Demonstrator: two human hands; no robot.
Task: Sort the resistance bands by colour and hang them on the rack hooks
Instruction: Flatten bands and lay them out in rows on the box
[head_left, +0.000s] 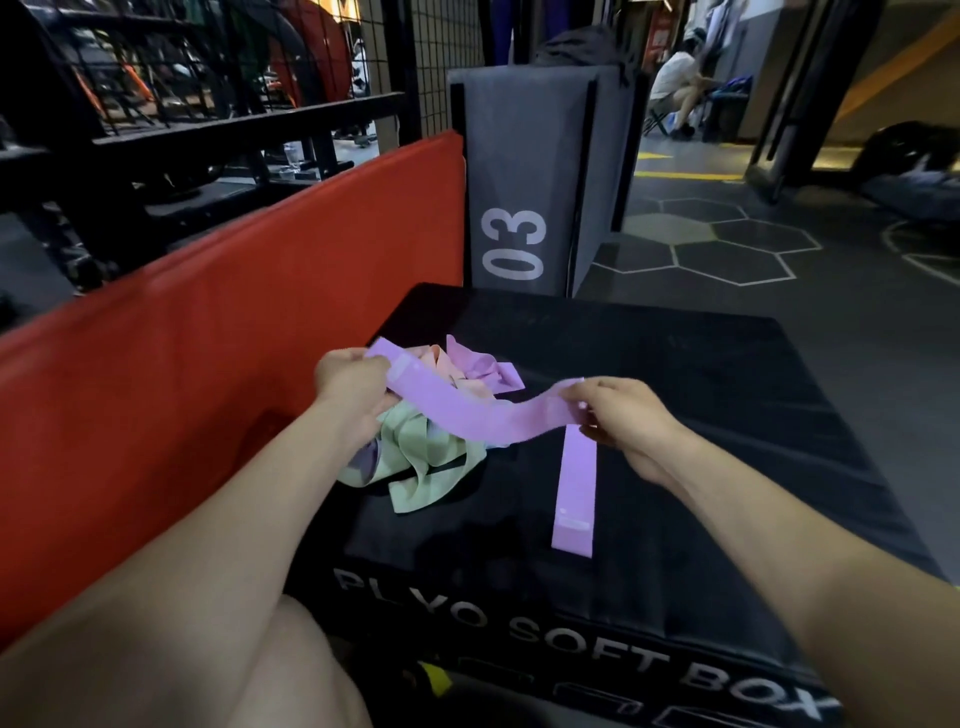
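A purple resistance band (467, 410) is stretched between my two hands above a black plyo soft box (727, 405). My left hand (353, 387) grips its left end and my right hand (618, 415) pinches its right end. A second purple band (575, 488) lies flat on the box below my right hand. Under the held band sits a tangled pile: green bands (426, 462) in front, peach bands (447, 366) and more purple bands (488, 371) behind. No rack hooks are clearly visible.
A red padded mat (218, 364) stands along the box's left side. A grey box marked 03 (524, 187) stands behind. A black wire-grid rack (208, 78) fills the upper left. A seated person (680, 88) is far back right, beyond a hexagon-marked floor (727, 249).
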